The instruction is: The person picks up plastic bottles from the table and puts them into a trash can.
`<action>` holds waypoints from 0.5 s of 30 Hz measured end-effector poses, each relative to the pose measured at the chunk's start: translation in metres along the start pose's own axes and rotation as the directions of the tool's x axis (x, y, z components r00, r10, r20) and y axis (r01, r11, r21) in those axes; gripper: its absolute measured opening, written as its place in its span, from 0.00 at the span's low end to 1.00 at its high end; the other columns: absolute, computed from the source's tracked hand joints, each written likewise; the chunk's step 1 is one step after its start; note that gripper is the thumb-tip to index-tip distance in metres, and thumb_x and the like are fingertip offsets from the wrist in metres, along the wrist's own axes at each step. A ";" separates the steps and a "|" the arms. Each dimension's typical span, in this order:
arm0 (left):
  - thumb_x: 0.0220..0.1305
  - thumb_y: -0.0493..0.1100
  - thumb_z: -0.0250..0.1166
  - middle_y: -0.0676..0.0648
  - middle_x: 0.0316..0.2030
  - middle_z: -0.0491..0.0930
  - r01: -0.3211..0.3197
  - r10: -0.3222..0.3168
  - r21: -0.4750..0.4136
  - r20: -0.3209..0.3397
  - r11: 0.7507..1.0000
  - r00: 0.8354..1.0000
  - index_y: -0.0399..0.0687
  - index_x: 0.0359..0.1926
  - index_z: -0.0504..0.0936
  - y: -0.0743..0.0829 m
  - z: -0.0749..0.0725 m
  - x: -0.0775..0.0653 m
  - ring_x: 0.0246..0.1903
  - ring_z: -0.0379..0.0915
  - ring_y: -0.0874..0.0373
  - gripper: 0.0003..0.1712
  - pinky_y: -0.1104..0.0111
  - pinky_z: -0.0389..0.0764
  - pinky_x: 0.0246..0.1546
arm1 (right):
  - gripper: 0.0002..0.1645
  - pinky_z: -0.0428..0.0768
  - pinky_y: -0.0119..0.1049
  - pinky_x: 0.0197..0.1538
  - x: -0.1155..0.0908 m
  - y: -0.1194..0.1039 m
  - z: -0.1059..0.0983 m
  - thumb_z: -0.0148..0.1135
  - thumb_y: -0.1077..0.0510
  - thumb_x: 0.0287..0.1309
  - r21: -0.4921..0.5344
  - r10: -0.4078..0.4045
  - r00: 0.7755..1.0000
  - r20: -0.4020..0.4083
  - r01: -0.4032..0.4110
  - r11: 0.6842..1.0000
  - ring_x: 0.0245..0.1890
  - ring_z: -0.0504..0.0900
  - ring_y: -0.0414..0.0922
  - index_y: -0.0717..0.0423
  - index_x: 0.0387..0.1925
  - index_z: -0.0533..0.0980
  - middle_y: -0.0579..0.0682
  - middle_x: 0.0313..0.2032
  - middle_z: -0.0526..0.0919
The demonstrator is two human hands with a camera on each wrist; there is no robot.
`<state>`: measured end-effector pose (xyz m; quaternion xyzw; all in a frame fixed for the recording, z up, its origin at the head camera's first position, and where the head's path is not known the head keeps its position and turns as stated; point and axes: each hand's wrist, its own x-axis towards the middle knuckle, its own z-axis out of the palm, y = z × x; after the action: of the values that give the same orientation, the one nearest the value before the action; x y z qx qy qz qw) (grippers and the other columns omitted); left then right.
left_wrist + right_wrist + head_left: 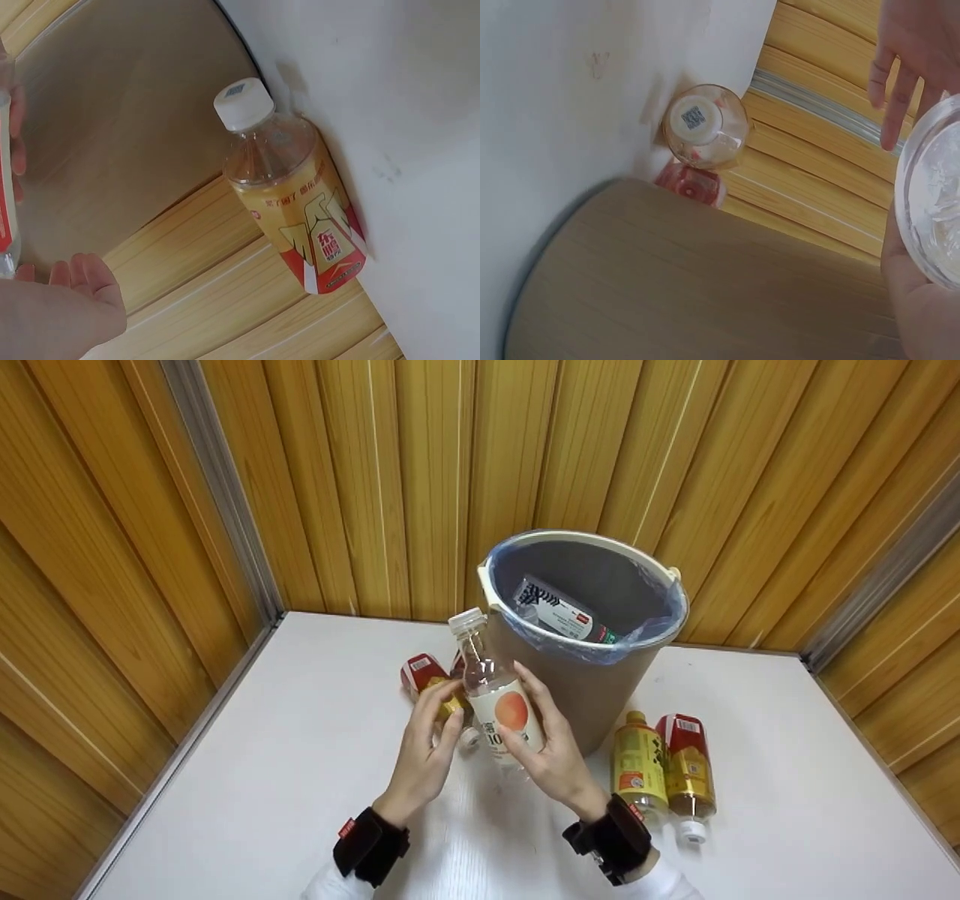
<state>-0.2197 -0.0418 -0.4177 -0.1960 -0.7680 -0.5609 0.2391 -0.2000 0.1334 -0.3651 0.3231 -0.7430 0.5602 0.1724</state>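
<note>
My right hand (551,746) grips a clear plastic bottle (487,709) with a cream label and a peach picture, thumb across its front. The bottle is held tilted above the table, its white cap (466,620) on and pointing away from me. My left hand (421,761) is beside the bottle's left side, fingers loosely bent. In the right wrist view, the left hand's fingers (896,105) stand apart from the bottle's round base (930,195). Partly behind the left hand lies a red-and-gold drink bottle (420,671) with a white cap.
A brown bin (622,682) lined with a blue bag stands just beyond the hands; a labelled bottle (559,611) lies inside it. A yellow bottle (637,765) and another red-and-gold bottle (686,765) lie right of the bin. Wood-patterned walls (435,495) enclose the white table (247,780).
</note>
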 end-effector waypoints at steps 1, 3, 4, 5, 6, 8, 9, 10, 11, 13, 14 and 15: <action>0.69 0.46 0.50 0.49 0.62 0.67 -0.002 0.002 0.003 -0.003 1.000 1.000 0.53 0.63 0.67 0.000 -0.001 0.002 0.63 0.62 0.55 0.22 0.52 0.64 0.64 | 0.44 0.80 0.38 0.48 0.001 -0.001 -0.001 0.59 0.70 0.52 -0.004 -0.008 1.000 0.001 0.008 1.000 0.51 0.76 0.42 0.65 0.68 0.52 0.61 0.61 0.68; 0.69 0.46 0.50 0.51 0.61 0.67 -0.007 0.007 0.011 -0.012 1.000 1.000 0.53 0.63 0.68 0.001 -0.001 0.006 0.63 0.62 0.56 0.22 0.54 0.63 0.65 | 0.44 0.80 0.38 0.47 0.004 -0.003 -0.004 0.60 0.70 0.51 -0.002 -0.019 1.000 0.001 0.019 1.000 0.50 0.76 0.43 0.64 0.69 0.52 0.60 0.61 0.69; 0.69 0.45 0.50 0.51 0.61 0.67 -0.009 0.009 0.019 -0.016 1.000 1.000 0.54 0.63 0.68 0.002 -0.002 0.008 0.63 0.62 0.57 0.22 0.54 0.63 0.65 | 0.45 0.80 0.38 0.47 0.005 -0.003 -0.006 0.60 0.70 0.51 -0.003 -0.030 1.000 0.001 0.030 1.000 0.49 0.76 0.43 0.63 0.69 0.52 0.59 0.60 0.70; 0.68 0.45 0.51 0.52 0.61 0.67 -0.015 0.015 0.025 -0.019 1.000 1.000 0.54 0.63 0.68 0.003 -0.002 0.011 0.63 0.61 0.58 0.22 0.55 0.63 0.65 | 0.45 0.80 0.38 0.46 0.006 -0.002 -0.008 0.60 0.70 0.51 -0.007 -0.041 0.999 0.001 0.041 0.999 0.49 0.77 0.43 0.62 0.69 0.52 0.59 0.60 0.70; 0.68 0.45 0.51 0.52 0.61 0.67 -0.020 0.021 0.034 -0.023 0.999 1.000 0.54 0.63 0.68 0.004 -0.002 0.013 0.63 0.61 0.58 0.23 0.55 0.62 0.65 | 0.46 0.80 0.37 0.46 0.007 -0.001 -0.010 0.61 0.69 0.51 -0.010 -0.047 0.999 0.001 0.047 0.999 0.49 0.77 0.43 0.60 0.70 0.52 0.57 0.60 0.70; 0.67 0.44 0.52 0.52 0.61 0.67 -0.036 0.038 0.061 -0.032 0.998 0.999 0.55 0.63 0.68 0.007 -0.002 0.018 0.63 0.60 0.59 0.23 0.56 0.61 0.66 | 0.46 0.79 0.37 0.46 0.010 0.002 -0.015 0.61 0.68 0.51 -0.014 -0.061 0.998 0.000 0.061 0.998 0.49 0.76 0.44 0.55 0.70 0.52 0.54 0.59 0.71; 0.67 0.44 0.52 0.53 0.61 0.67 -0.045 0.048 0.076 -0.035 0.996 0.998 0.55 0.63 0.68 0.008 -0.002 0.021 0.63 0.60 0.60 0.23 0.57 0.61 0.66 | 0.47 0.79 0.37 0.47 0.012 0.003 -0.017 0.61 0.68 0.51 -0.012 -0.068 0.998 -0.002 0.068 0.998 0.49 0.76 0.44 0.53 0.70 0.52 0.53 0.58 0.72; 0.66 0.43 0.53 0.53 0.61 0.67 -0.057 0.061 0.090 -0.038 0.994 0.997 0.56 0.63 0.68 0.010 -0.002 0.024 0.63 0.59 0.60 0.24 0.57 0.60 0.66 | 0.47 0.79 0.37 0.46 0.013 0.003 -0.020 0.61 0.67 0.51 -0.006 -0.066 0.998 -0.002 0.065 0.998 0.49 0.77 0.45 0.51 0.70 0.52 0.52 0.57 0.72; 0.66 0.43 0.53 0.52 0.61 0.67 -0.074 0.079 0.099 -0.041 0.992 0.996 0.56 0.63 0.68 0.012 -0.001 0.027 0.63 0.59 0.60 0.24 0.58 0.60 0.65 | 0.47 0.79 0.37 0.47 0.015 0.001 -0.023 0.61 0.66 0.52 0.002 -0.062 0.998 -0.005 0.062 0.998 0.49 0.77 0.45 0.49 0.70 0.52 0.50 0.57 0.72; 0.65 0.42 0.54 0.51 0.61 0.67 -0.105 0.111 0.121 -0.042 0.987 0.993 0.56 0.64 0.67 0.017 0.000 0.035 0.63 0.59 0.61 0.25 0.60 0.61 0.65 | 0.46 0.80 0.39 0.48 0.020 -0.005 -0.029 0.60 0.66 0.52 0.032 -0.064 0.998 -0.010 0.064 0.997 0.50 0.77 0.47 0.48 0.71 0.52 0.50 0.57 0.73; 0.64 0.42 0.54 0.51 0.62 0.66 -0.125 0.131 0.130 -0.041 0.984 0.991 0.55 0.64 0.67 0.020 0.001 0.038 0.63 0.59 0.61 0.26 0.61 0.61 0.65 | 0.46 0.80 0.39 0.49 0.023 -0.010 -0.032 0.59 0.66 0.52 0.048 -0.067 0.998 -0.012 0.068 0.997 0.51 0.77 0.48 0.49 0.71 0.51 0.51 0.57 0.73; 0.64 0.41 0.54 0.51 0.63 0.65 -0.146 0.153 0.143 -0.040 0.979 0.987 0.55 0.65 0.66 0.023 0.003 0.042 0.63 0.59 0.61 0.27 0.62 0.61 0.65 | 0.46 0.79 0.39 0.49 0.026 -0.014 -0.035 0.59 0.66 0.53 0.061 -0.067 0.998 -0.016 0.068 0.996 0.51 0.77 0.49 0.49 0.71 0.51 0.52 0.57 0.73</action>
<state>-0.2413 -0.0313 -0.3760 -0.2217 -0.7821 -0.4909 0.3133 -0.2128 0.1564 -0.3280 0.3492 -0.7128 0.5790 0.1864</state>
